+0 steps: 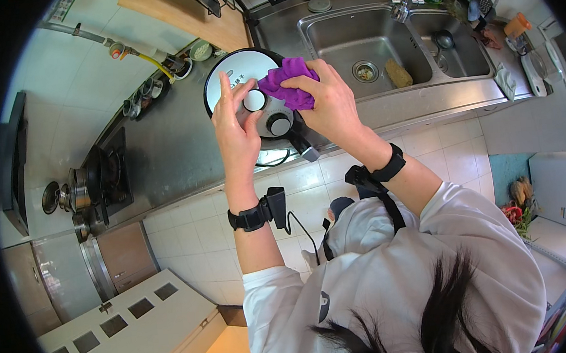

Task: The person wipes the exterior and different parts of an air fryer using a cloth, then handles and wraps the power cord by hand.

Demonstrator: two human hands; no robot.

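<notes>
A round white electric cooking appliance [231, 68] with a dark rim and a black handle [304, 146] sits on the steel counter, near its front edge. My left hand [236, 113] is over its top, thumb and a finger around a white-topped round knob [254, 100] with the index finger raised. A bunched purple cloth [290, 82] is gripped in my right hand [329, 97], against the right side of the top. A second, dark-rimmed knob [279, 124] is below the cloth. Printed writing on the white surface is partly covered by my fingers.
To the right is a double-bowl steel sink [347, 39] with a faucet [401, 6] and a sponge [398, 73]. Pans [97, 174] stand on the hob at left. Small glass jars [151, 89] and a yellow gas hose [157, 67] line the wall.
</notes>
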